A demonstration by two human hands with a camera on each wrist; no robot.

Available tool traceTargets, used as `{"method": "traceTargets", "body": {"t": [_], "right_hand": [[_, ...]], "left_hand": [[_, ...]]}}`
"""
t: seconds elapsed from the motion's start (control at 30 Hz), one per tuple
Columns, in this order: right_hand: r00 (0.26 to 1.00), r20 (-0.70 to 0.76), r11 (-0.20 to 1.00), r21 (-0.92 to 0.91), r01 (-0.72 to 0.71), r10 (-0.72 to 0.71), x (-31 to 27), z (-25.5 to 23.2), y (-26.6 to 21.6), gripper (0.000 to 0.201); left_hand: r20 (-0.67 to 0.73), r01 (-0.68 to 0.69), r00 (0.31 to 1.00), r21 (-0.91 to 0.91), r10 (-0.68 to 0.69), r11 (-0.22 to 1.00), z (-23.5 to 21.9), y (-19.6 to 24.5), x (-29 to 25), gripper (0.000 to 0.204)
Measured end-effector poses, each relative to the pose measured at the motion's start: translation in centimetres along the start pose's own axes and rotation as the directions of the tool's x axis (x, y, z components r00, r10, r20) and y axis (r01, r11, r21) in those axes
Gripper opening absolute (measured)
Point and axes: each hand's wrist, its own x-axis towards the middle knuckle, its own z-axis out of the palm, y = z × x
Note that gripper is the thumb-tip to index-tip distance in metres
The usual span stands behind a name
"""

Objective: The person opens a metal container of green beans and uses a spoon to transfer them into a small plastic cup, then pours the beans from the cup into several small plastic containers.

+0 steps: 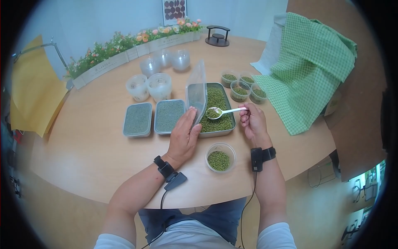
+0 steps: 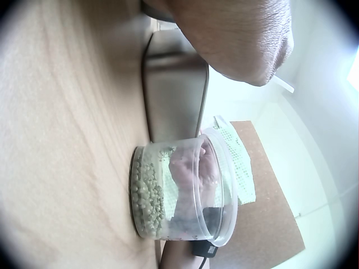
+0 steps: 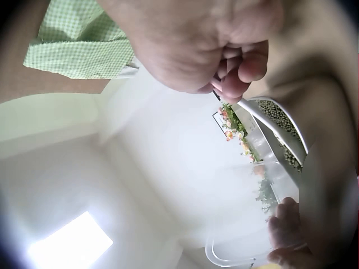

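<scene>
My left hand [image 1: 183, 139] grips the near edge of a clear lid [image 1: 197, 89], which stands tilted up over the left side of a metal tray [image 1: 219, 133] of green beans [image 1: 216, 97]. In my right hand [image 1: 253, 124] is the handle of a white spoon [image 1: 233, 110]; its bowl holds beans just over the tray. A round clear cup [image 1: 220, 146], partly filled with beans, stands nearer my body, between my forearms. The left wrist view shows this cup [image 2: 179, 190] beside the metal tray [image 2: 174, 84]. In the right wrist view my fingers [image 3: 235, 84] curl round the spoon handle.
Two lidded containers [image 1: 137, 120] [image 1: 169, 117] stand left of the tray, with empty clear cups [image 1: 159, 86] behind. Several cups of beans [image 1: 239, 91] stand at the tray's back right, beside a green checked cloth [image 1: 306, 70]. Flower boxes [image 1: 112, 64] line the back edge.
</scene>
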Motion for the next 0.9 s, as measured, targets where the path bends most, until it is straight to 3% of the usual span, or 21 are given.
{"method": "traceTargets", "body": {"t": [0.3, 0.43, 0.63, 0.7, 0.9], "right_hand": [[0.990, 0.115, 0.964, 0.246, -0.103, 0.076, 0.8, -1.1, -0.8, 0.022], [0.968, 0.240, 0.962, 0.236, -0.138, 0.080, 0.5, -1.9, -1.6, 0.024], [0.913, 0.396, 0.989, 0.054, -0.135, 0.103, -1.1, -1.7, -3.0, 0.027], [0.835, 0.532, 0.989, -0.057, -0.133, 0.143, -0.8, -2.3, -3.0, 0.024], [0.820, 0.572, 0.983, 0.143, -0.111, 0.009, -0.8, -2.3, -2.5, 0.025]], "left_hand": [[0.003, 0.006, 1.000, -0.003, -0.006, 1.000, 0.0, -0.2, 0.0, 0.049], [0.002, 0.016, 1.000, -0.008, -0.016, 1.000, 0.1, -0.3, -0.1, 0.049], [0.000, 0.008, 1.000, -0.007, -0.008, 1.000, 0.1, -0.3, 0.0, 0.049], [-0.002, 0.008, 1.000, -0.007, -0.008, 1.000, 0.2, -0.3, 0.0, 0.048], [0.006, 0.021, 1.000, 0.021, -0.021, 1.000, 0.4, 0.3, -0.7, 0.047]]}}
